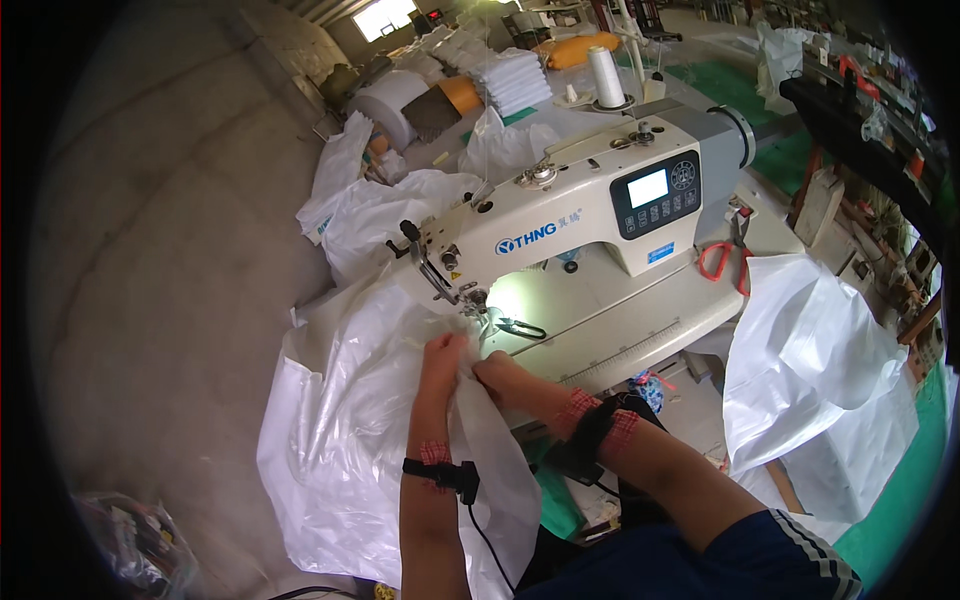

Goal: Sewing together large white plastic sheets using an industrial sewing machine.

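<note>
A white plastic woven sack (370, 440) hangs over the left front of the table, its upper edge bunched close to the needle of a white sewing machine (590, 205). My left hand (443, 362) is closed on the sack's edge just below the lit needle area. Beside it, my right hand (500, 378) is closed on the same edge, its fingertips partly hidden by the cloth. Small dark thread snips (521, 329) lie on the machine bed just beyond my right hand.
Red-handled scissors (727, 258) rest at the machine's right end. More white sacks (800, 350) drape off the table's right side. A white thread cone (606, 77) stands behind the machine, with stacked white sacks (510, 80) farther back. A grey wall or floor surface spans the left.
</note>
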A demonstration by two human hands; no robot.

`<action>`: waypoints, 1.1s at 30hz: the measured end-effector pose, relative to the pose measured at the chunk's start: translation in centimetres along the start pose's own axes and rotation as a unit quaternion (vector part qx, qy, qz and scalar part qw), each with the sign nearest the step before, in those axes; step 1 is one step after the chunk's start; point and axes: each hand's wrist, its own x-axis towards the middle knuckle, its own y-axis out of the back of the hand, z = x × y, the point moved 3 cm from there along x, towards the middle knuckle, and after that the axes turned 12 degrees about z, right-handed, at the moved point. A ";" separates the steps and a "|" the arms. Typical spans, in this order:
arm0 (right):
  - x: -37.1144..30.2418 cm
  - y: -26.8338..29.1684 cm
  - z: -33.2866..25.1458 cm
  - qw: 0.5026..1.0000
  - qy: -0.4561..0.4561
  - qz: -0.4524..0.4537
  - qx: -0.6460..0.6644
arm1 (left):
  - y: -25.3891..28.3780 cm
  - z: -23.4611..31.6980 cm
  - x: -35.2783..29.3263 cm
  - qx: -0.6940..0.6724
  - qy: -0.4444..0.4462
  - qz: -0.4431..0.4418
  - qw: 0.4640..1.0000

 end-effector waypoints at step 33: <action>-3.5 -5.3 4.8 0.697 0.410 0.064 -0.585 | -0.7 1.8 -2.1 0.146 -0.135 -0.019 0.980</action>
